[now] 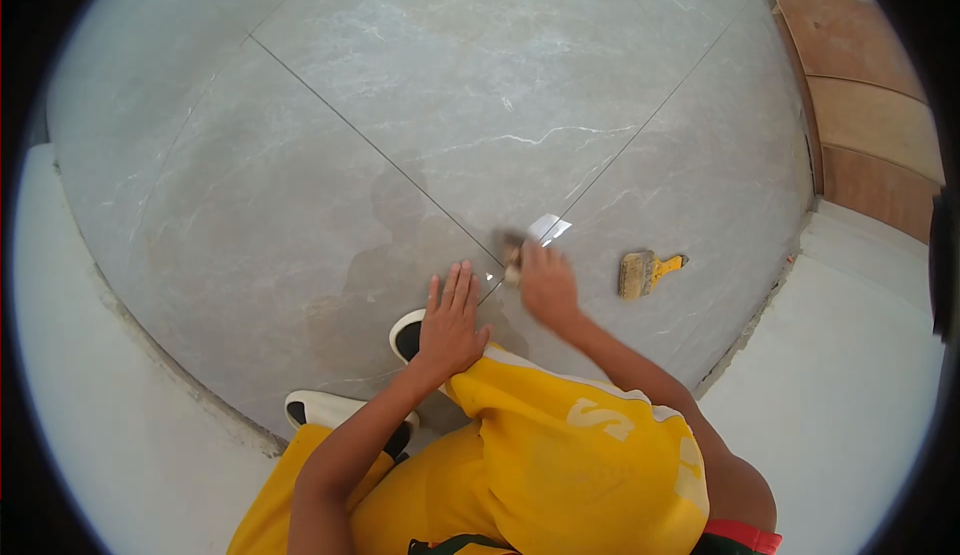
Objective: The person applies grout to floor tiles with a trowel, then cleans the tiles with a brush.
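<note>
My right hand (pixel 549 285) is closed round a small tool (pixel 513 259), blurred by motion, at the crossing of the dark joint lines in the grey tiled floor (pixel 300 195). Just beyond that hand a white shiny patch (pixel 548 228) shows on the tiles. My left hand (pixel 453 320) lies flat by my knee, its fingers stretched out and holding nothing. A brush (pixel 650 274) with a yellow handle and dirty bristles rests on the floor to the right of my right hand.
White slippers (pixel 335 407) are on my feet below my left hand. Brown wooden panels (pixel 862 110) stand at the upper right. Pale surfaces (pixel 830 335) border the tiles on both sides, with rough edges.
</note>
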Available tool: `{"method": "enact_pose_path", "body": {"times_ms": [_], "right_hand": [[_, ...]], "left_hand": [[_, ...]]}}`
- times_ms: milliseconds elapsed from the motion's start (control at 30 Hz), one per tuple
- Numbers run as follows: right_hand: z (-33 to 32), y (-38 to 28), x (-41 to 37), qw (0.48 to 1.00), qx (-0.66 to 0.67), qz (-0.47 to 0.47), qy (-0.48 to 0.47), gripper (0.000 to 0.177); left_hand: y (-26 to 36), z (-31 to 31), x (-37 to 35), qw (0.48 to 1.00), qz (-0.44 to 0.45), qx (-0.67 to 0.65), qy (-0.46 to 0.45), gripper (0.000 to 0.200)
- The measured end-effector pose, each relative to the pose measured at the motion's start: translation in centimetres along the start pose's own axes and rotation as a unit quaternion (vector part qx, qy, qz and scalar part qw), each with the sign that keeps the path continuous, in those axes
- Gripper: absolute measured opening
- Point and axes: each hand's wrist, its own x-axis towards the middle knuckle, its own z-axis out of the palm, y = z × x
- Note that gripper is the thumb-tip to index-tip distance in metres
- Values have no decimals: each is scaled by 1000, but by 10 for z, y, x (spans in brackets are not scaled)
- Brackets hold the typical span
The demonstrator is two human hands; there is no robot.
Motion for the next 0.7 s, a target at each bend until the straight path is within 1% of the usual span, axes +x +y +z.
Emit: {"method": "enact_pose_path", "body": {"times_ms": [33,67,100,200,233,267,333,400,467,567,667,700], "right_hand": [[3,21,22,998,-8,51,-41,34],[15,49,43,996,-30,71,38,29],[4,72,65,996,-20,79,42,28],[-13,47,70,998,-21,51,-39,22],[4,29,60,1000,-4,-10,4,25],[-2,9,57,992,-3,-117,56,25],[0,3,88,988,-27,-131,83,20],[-2,30,151,993,-67,-69,66,15],[-20,50,199,993,-20,-42,106,11],[-14,30,178,995,-32,-53,83,7],[-8,51,194,993,-85,-14,86,8],[-17,64,211,994,-61,8,88,8]], "left_hand": [[0,2,2,1000,-18,10,15,75],[-1,2,8,999,-32,22,27,79],[-3,2,15,997,-44,36,44,83],[-27,-1,39,984,-90,41,150,87],[-30,-5,47,979,-95,33,177,87],[-33,-7,51,974,-102,24,200,87],[-38,-7,54,969,-106,20,222,87],[-38,-4,52,970,-96,31,222,89],[-37,-1,49,970,-95,34,220,88],[-38,0,51,967,-94,30,233,86],[-43,-6,53,967,-104,27,231,84],[-41,-4,50,969,-101,26,223,84]]}}
